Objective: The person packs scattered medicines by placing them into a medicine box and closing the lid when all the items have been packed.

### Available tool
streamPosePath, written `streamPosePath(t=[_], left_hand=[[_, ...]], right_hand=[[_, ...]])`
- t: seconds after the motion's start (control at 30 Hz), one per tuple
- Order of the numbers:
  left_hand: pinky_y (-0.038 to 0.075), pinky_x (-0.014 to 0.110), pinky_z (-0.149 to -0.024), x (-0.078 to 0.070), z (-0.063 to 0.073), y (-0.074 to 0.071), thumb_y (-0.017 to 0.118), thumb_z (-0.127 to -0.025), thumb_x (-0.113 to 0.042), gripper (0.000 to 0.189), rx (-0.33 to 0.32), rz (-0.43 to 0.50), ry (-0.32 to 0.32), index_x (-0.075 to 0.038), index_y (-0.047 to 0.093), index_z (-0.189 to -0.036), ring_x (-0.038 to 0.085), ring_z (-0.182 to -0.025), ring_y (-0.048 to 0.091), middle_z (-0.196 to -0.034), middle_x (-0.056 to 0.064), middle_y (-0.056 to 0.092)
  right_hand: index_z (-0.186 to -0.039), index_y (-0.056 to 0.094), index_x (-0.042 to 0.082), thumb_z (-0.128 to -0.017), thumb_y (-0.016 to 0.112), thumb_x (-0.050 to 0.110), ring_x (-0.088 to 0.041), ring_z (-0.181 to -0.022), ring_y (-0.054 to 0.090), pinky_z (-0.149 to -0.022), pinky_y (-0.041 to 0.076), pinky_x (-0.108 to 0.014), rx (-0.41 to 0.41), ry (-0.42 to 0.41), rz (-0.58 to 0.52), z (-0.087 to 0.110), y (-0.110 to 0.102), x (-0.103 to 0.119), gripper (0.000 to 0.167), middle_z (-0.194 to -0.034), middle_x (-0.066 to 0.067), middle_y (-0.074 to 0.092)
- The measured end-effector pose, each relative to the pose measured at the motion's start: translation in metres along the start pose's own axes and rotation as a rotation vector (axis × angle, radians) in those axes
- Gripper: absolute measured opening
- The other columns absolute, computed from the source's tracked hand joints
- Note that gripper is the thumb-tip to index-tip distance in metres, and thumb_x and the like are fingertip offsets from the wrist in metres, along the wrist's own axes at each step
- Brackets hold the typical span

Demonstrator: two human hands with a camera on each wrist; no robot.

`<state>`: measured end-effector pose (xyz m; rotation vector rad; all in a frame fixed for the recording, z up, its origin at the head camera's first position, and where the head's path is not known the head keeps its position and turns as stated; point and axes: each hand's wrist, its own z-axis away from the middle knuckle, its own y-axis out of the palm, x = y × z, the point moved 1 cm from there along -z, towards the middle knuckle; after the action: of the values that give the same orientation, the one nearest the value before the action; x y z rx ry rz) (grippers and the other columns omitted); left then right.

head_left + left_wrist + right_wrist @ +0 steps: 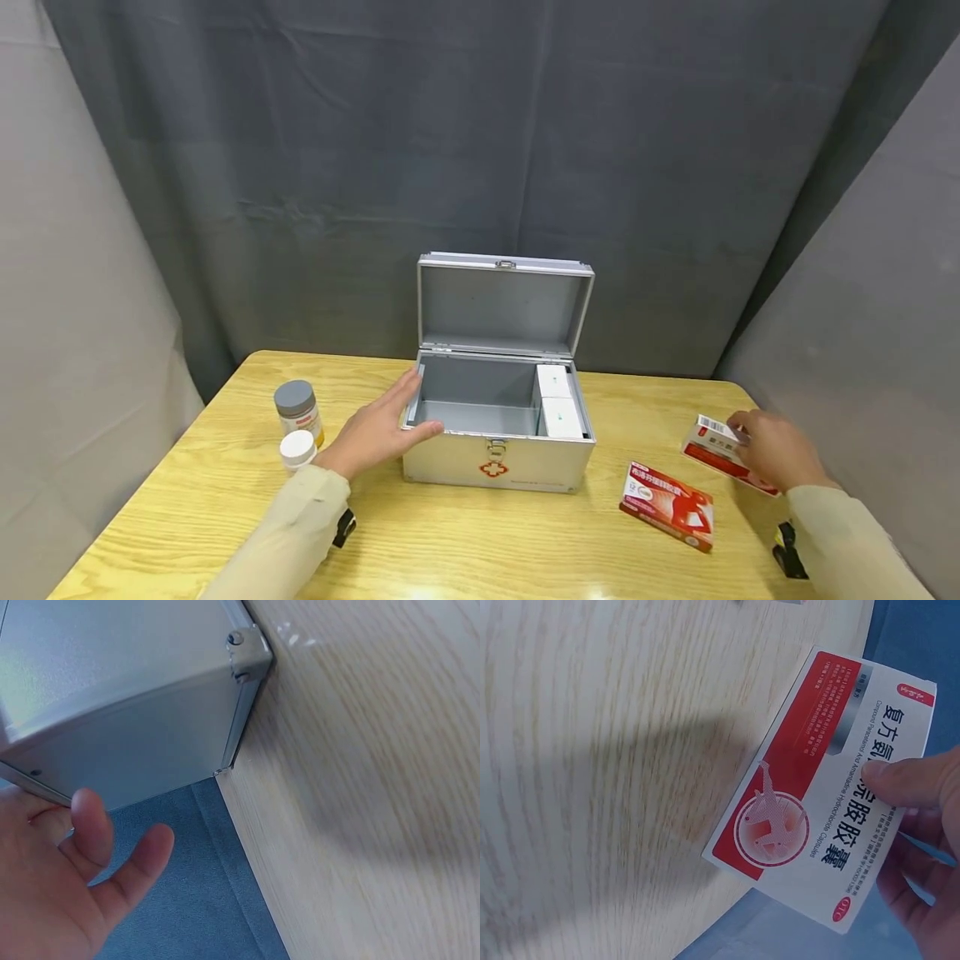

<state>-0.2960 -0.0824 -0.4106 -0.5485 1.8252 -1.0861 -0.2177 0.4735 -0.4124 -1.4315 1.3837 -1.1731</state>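
Note:
A silver first-aid case with a red cross stands with its lid raised. Two white boxes sit upright at the right end inside it. My left hand is at the case's left rim, fingers straight and thumb spread over the front edge. At the table's right, my right hand pinches a white-and-red medicine box, thumb on its printed face and fingers behind. Between the case and that hand lies a red capsule box, flat on the table.
Left of the case, a grey-lidded bottle and a white-capped bottle stand beside my left wrist. The wooden table ends near a dark curtain behind, with pale curtains at the sides.

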Motion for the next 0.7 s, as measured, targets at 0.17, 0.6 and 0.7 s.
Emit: streamPosePath(t=[0.17, 0.6, 0.7], left_hand=[[0.035, 0.057, -0.116, -0.0008, 0.0, 0.0025, 0.05, -0.086, -0.077, 0.097, 0.005, -0.005, -0.004, -0.021, 0.02, -0.16, 0.029, -0.15, 0.032, -0.169, -0.008, 0.01], [0.037, 0.057, -0.114, -0.0007, 0.0003, 0.0019, 0.05, -0.086, -0.078, 0.098, -0.008, -0.024, -0.002, -0.02, 0.023, -0.159, 0.029, -0.149, 0.034, -0.169, -0.007, 0.012], [0.037, 0.056, -0.115, -0.0002, -0.0002, 0.0008, 0.049, -0.085, -0.079, 0.098, -0.004, -0.023, -0.01, -0.021, 0.022, -0.159, 0.029, -0.149, 0.034, -0.169, -0.007, 0.012]], right_hand=[[-0.108, 0.069, -0.005, -0.078, 0.077, 0.007, -0.04, -0.086, 0.064, -0.077, 0.051, -0.063, 0.011, -0.002, 0.021, 0.0031, 0.002, -0.002, 0.034, -0.106, -0.03, 0.067], [-0.111, 0.068, -0.001, -0.079, 0.077, 0.01, -0.039, -0.086, 0.065, -0.071, 0.052, -0.061, 0.02, -0.003, 0.027, -0.0001, 0.0075, -0.0089, 0.036, -0.107, -0.029, 0.068], [-0.112, 0.067, -0.001, -0.08, 0.076, 0.009, -0.04, -0.087, 0.065, -0.072, 0.052, -0.062, 0.005, -0.031, 0.031, -0.0002, 0.006, -0.0084, 0.036, -0.107, -0.029, 0.067]])
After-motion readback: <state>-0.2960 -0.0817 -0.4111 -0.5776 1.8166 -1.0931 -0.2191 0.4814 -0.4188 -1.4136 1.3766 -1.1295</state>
